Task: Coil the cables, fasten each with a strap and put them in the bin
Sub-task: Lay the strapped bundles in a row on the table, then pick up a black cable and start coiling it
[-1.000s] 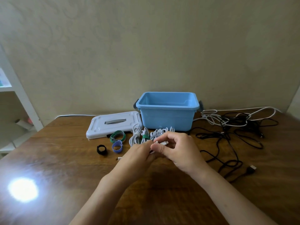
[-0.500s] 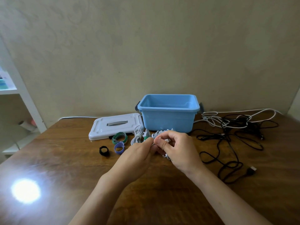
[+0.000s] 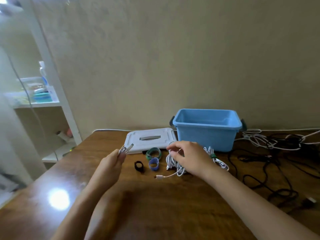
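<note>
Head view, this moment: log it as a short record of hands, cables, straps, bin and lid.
left hand: pinches the plug end of a white cable, raised over the table
right hand: over the white cable bundle, fingers curled; grip unclear
straps: green, purple, black, loose on the table
bin: blue, open; inside not fully visible
lid: white, flat, left of the bin
black cables: uncoiled, right of the bin

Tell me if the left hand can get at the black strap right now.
Probably not yet: the left hand already pinches a white cable end. The black strap lies uncovered just to its right, so the path itself looks free.
</note>
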A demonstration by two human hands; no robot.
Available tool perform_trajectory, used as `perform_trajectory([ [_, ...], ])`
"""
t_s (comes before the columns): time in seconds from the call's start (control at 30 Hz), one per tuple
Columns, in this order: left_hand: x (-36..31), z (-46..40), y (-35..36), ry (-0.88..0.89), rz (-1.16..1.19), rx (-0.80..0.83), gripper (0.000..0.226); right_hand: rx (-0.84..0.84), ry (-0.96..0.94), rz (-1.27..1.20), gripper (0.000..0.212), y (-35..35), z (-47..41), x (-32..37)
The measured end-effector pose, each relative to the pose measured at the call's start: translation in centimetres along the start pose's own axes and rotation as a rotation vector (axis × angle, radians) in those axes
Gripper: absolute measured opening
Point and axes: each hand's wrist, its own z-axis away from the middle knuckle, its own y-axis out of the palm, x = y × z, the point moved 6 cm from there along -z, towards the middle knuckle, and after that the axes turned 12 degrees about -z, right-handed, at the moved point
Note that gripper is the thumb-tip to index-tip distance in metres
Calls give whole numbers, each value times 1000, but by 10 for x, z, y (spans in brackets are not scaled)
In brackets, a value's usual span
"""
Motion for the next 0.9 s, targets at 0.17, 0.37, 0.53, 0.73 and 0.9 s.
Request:
perform_trajectory([
  [0.17, 49, 0, 9, -134, 78, -68, 35, 145, -9, 113, 20, 44, -37, 8],
  [0.37, 43, -5, 20, -94, 100, -55, 34, 370, -42, 204, 21, 95, -59, 27],
  [0.53, 46, -9, 23, -116, 156, -49, 31, 366, -76, 320, 25, 116, -68, 31],
  [0.73, 37, -8, 27, -174, 343, -16, 25, 303, -38, 42, 18, 112, -72, 26],
  [0.9, 27, -6, 31, -176, 490, 33, 24, 286, 36, -288, 13, 109, -68, 22],
])
